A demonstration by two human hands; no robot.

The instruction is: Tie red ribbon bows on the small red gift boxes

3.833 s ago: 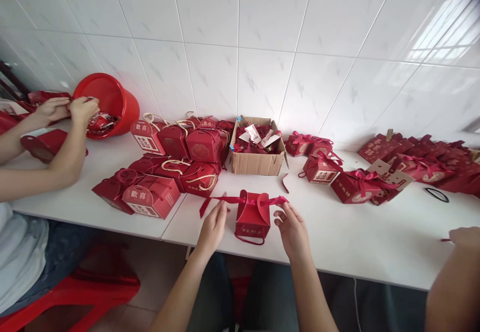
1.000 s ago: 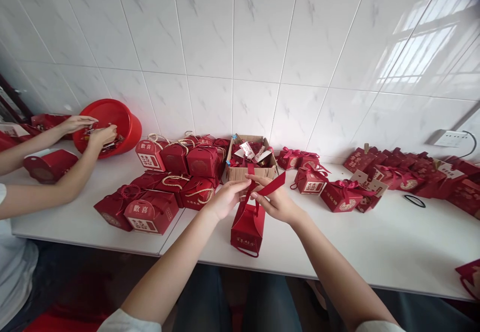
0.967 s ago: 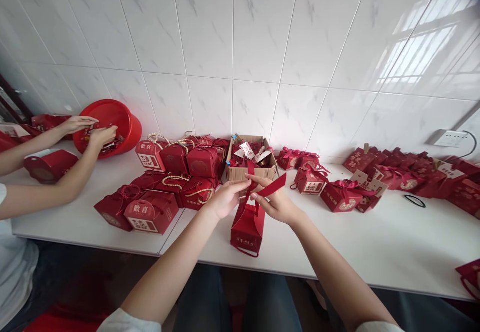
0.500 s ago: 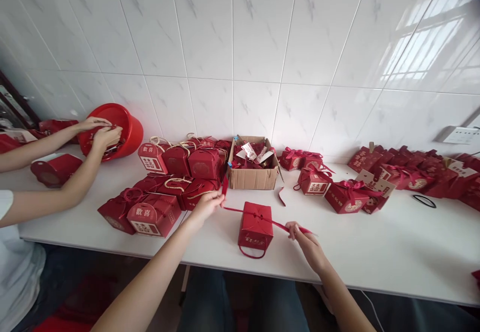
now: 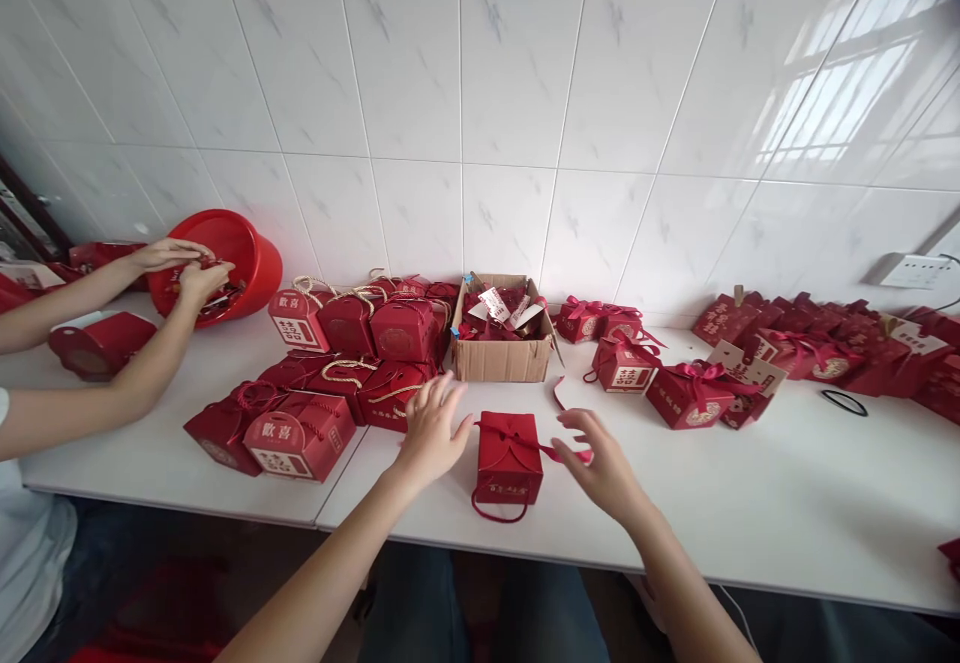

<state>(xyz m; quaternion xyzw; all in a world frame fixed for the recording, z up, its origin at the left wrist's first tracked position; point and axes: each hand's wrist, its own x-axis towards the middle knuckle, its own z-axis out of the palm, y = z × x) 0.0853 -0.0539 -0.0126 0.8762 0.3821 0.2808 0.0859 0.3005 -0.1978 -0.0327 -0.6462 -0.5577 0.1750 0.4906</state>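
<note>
Both hands have let go of the ribbon ends they were pulling taut half a second ago, and the ribbon [image 5: 516, 432] now lies crossed in a knot on top of the small red box [image 5: 510, 471]. The box stands near the front edge of the surface [image 5: 750, 503], in front of the cardboard box [image 5: 501, 358]. Tying it off well seems to call for steadying the box with one hand, keeping the knot centred over the closed flaps, and taking up both tails evenly so that neither drags the box askew. At this moment the left hand [image 5: 431, 433] is spread wide, just beside the box's left side, holding nothing. The right hand [image 5: 606, 463] is likewise spread and empty, hovering by the ribbon's right tail; whether a finger touches that tail I cannot tell.
</note>
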